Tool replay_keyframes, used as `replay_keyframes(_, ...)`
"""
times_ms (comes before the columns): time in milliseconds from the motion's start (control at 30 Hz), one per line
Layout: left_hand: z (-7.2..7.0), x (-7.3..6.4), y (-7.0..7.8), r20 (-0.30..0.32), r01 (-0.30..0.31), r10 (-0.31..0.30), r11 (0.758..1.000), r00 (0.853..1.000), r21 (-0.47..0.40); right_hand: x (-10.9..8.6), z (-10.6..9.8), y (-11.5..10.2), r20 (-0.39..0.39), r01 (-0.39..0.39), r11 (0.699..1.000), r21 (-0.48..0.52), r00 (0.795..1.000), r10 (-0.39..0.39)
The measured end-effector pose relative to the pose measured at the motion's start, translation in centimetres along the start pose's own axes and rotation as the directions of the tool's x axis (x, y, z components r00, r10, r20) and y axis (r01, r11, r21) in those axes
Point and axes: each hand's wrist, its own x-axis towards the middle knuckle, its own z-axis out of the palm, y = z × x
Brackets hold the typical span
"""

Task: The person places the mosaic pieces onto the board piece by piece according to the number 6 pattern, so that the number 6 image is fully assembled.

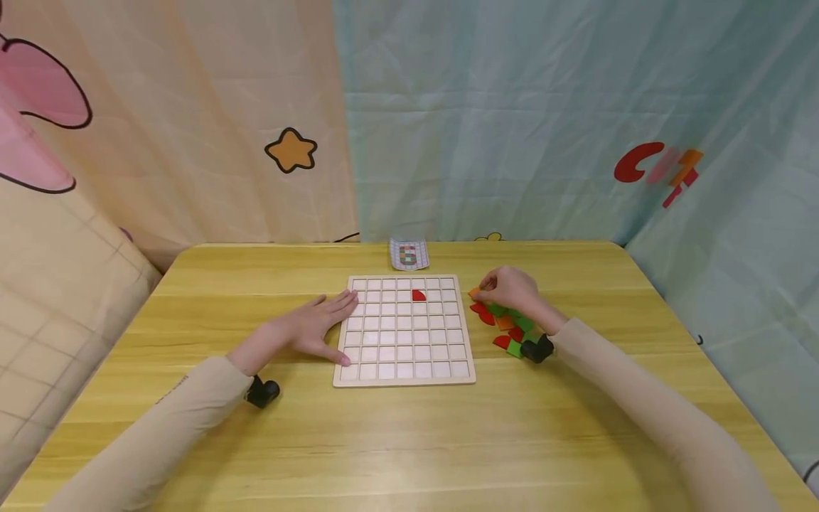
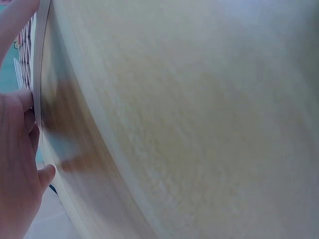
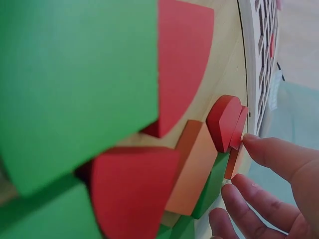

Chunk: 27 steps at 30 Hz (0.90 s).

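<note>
A pale wooden grid board (image 1: 404,385) lies on the table with one red quarter-round piece (image 1: 419,295) in a square near its top. My left hand (image 1: 318,326) rests on the board's left edge, fingers spread and thumb on the lower left corner. At the upper end of a loose pile right of the board, my right hand (image 1: 512,290) pinches an orange piece (image 1: 474,292) between thumb and fingers. That orange piece (image 3: 233,163) shows only partly in the right wrist view, beside two red pieces (image 3: 227,119). A large green piece (image 3: 79,84) fills the near side there.
Several red, green and orange pieces (image 1: 505,323) lie heaped on the wooden table (image 1: 409,441). Behind the board is a small card (image 1: 409,256) with a coloured grid pattern. Printed curtains (image 1: 525,121) hang along the table's back and sides.
</note>
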Motion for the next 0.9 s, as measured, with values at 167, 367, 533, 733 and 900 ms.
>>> replay_keyframes(167,-0.14,-0.03,0.02,-0.001,0.002,-0.001,1.0,1.0,0.005,0.41,0.03,-0.18,0.029,0.036,0.999,0.006,0.999,-0.036)
replay_keyframes(367,-0.08,-0.14,0.13,0.008,0.008,-0.008,1.0,1.0,0.015,0.59,0.09,-0.15,0.065,0.092,0.995,0.033,0.993,-0.094)
replay_keyframes(533,-0.04,-0.13,0.2,0.007,0.008,-0.008,1.0,1.0,0.007,0.5,0.03,0.25,0.066,0.079,0.996,0.032,0.995,-0.081)
replay_keyframes(733,-0.03,-0.06,0.13,0.013,0.018,-0.018,1.0,1.0,0.012,0.54,0.01,0.39,0.058,0.085,0.996,0.009,0.995,-0.085)
replay_keyframes(900,-0.07,-0.11,0.15,0.018,0.021,-0.022,1.0,1.0,0.017,0.59,0.06,0.23,0.052,0.091,0.996,-0.001,0.994,-0.091)
